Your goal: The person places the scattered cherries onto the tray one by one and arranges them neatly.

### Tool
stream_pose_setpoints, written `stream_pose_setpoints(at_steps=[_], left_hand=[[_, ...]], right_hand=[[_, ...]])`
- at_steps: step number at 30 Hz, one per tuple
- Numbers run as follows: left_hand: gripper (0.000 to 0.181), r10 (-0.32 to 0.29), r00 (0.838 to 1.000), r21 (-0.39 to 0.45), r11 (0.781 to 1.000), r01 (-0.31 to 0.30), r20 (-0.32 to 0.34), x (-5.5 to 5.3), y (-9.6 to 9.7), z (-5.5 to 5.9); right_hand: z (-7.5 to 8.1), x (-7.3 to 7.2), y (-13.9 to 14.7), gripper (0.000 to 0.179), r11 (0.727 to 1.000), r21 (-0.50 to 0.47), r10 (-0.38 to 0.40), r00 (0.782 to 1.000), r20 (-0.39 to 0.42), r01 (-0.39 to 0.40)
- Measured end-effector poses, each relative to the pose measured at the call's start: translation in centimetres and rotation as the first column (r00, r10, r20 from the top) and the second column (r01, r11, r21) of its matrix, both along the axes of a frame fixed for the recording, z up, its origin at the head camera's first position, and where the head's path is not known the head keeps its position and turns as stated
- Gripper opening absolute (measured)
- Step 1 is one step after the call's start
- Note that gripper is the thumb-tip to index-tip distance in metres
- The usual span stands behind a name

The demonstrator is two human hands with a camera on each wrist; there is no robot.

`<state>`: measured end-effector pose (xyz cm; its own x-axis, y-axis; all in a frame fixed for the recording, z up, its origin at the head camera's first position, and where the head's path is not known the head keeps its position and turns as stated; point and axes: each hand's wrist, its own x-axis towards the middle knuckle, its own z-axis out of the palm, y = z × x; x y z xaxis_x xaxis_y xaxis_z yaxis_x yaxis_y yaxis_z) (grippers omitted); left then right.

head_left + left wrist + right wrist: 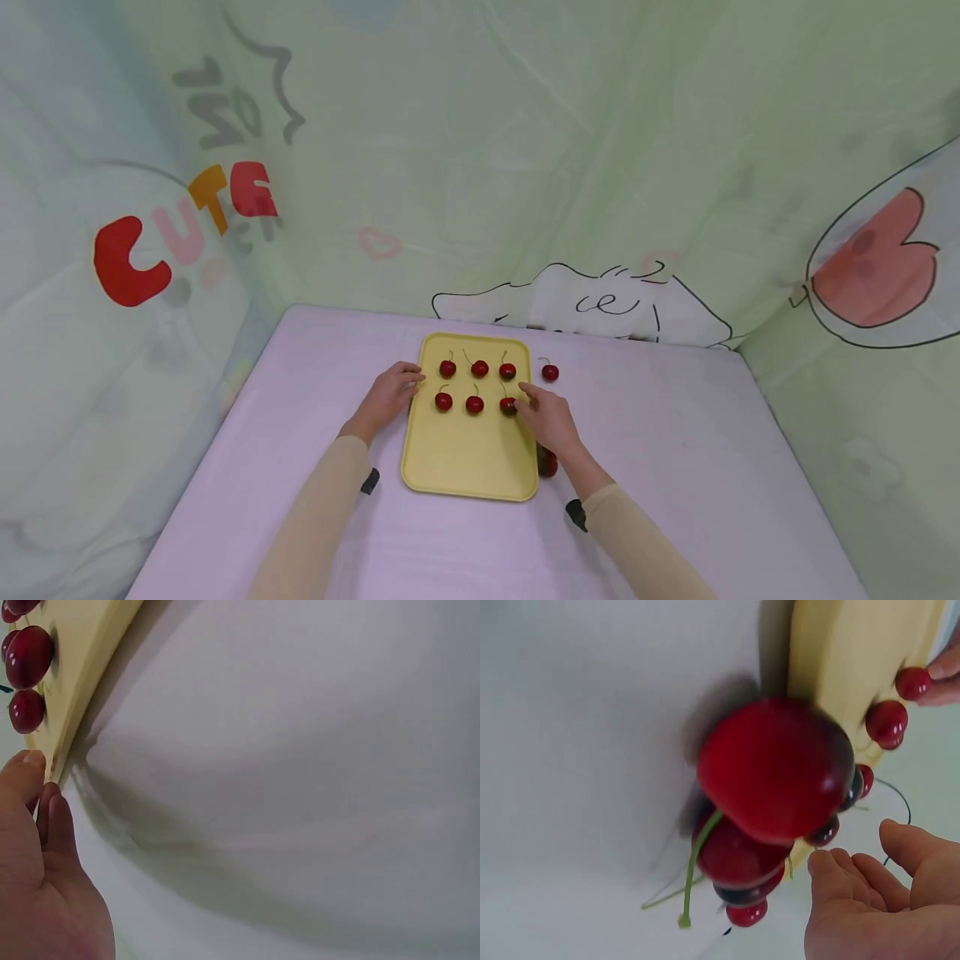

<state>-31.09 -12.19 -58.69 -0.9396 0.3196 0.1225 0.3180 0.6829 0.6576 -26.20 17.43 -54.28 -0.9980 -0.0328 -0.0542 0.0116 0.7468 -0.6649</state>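
Observation:
A yellow rectangular tray point(468, 458) bears several dark red cherries with stems, set in two rows on its far half. My left hand point(386, 398) pinches the tray's left rim, thumb above and fingers at the outer side. Over the tray's right edge is my right hand point(553, 423), its thumb and fingertips spread with nothing between them. Its fingertips overlap the nearer row's rightmost cherry point(507, 407) in the head view. In the right wrist view a large-looking cherry point(772, 769) lies outside the tray, with other cherries behind it.
A loose cherry point(550, 372) lies right of the tray's far corner. Another dark red cherry point(548, 462) shows beside the tray, partly hidden under my right wrist. The pale lilac tabletop point(675, 467) meets a printed cloth backdrop point(480, 167) at its far edge.

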Motion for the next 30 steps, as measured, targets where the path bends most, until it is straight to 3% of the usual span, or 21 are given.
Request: stream_pose_setpoints(at_steps=[4,11,18,24,30], left_hand=[[0.027,0.003,1.0,0.015,1.0,-0.003,-0.021,0.1,0.2,0.3],[0.036,0.042,0.997,-0.024,0.999,-0.04,0.064,-0.3,0.2,0.5],[0.041,0.033,0.995,-0.048,0.998,-0.029,0.097,-0.6,0.3,0.9],[0.043,0.045,0.988,-0.061,0.997,-0.037,0.145,-0.7,0.4,0.9],[0.043,0.043,0.987,-0.064,0.997,-0.033,0.157,-0.7,0.3,1.0]], right_hand=[[0.6,-0.4,1.2,0.044,0.999,-0.044,-0.021,1.0,-0.011,0.021],[1.3,-1.5,3.8,0.046,0.994,-0.1,-0.043,0.999,-0.029,0.04],[0.7,-2.8,5.8,0.049,0.986,-0.123,-0.113,0.993,0.032,0.116],[0.1,-3.7,6.5,0.049,0.976,-0.106,-0.19,0.981,0.025,0.192],[-0.4,-4.2,6.8,0.05,0.973,-0.106,-0.204,0.978,0.035,0.206]])
